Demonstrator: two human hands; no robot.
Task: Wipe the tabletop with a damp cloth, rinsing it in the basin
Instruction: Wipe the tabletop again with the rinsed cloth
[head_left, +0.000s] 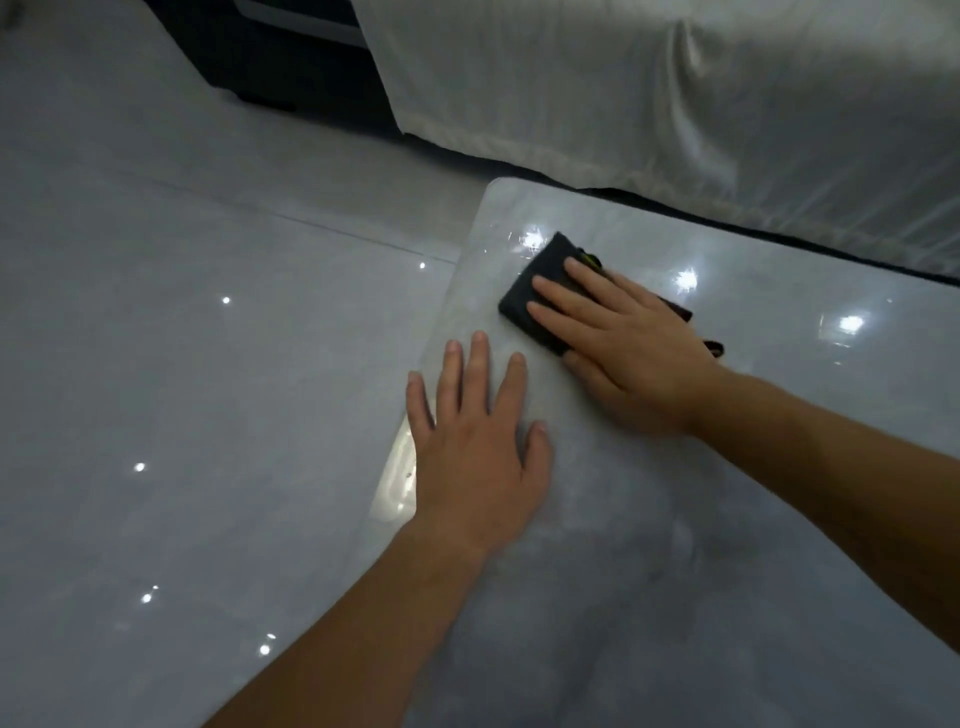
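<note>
A: What takes up the most room?

B: The glossy grey tiled floor (208, 364), all down the left side, dotted with reflected lights. At the far right hangs a white draped fabric (675, 104), and a dark piece of furniture (311, 62) stands at the far left.

A: And the tabletop?

B: The tabletop (701, 571) is pale grey and shiny. It fills the near right, and its rounded far-left corner is in view.

A: Where are the hands?

B: The left hand (478, 447) lies palm down on the tabletop near its left edge, fingers straight and spread apart, holding nothing. The right hand (623, 353) lies just beyond it, to the right, also flat.

A: Is it gripping anything?

B: No, it is pressing. Its fingers (561, 312) are straight and slightly apart on top of the cloth (540, 280), not curled round it.

A: Where is the cloth, then?

B: It lies on the tabletop close to the far-left corner. It is dark and folded, with a small yellow-green mark at its far edge. Part of it shows beyond the fingertips, and a bit shows at the right of the hand.
</note>
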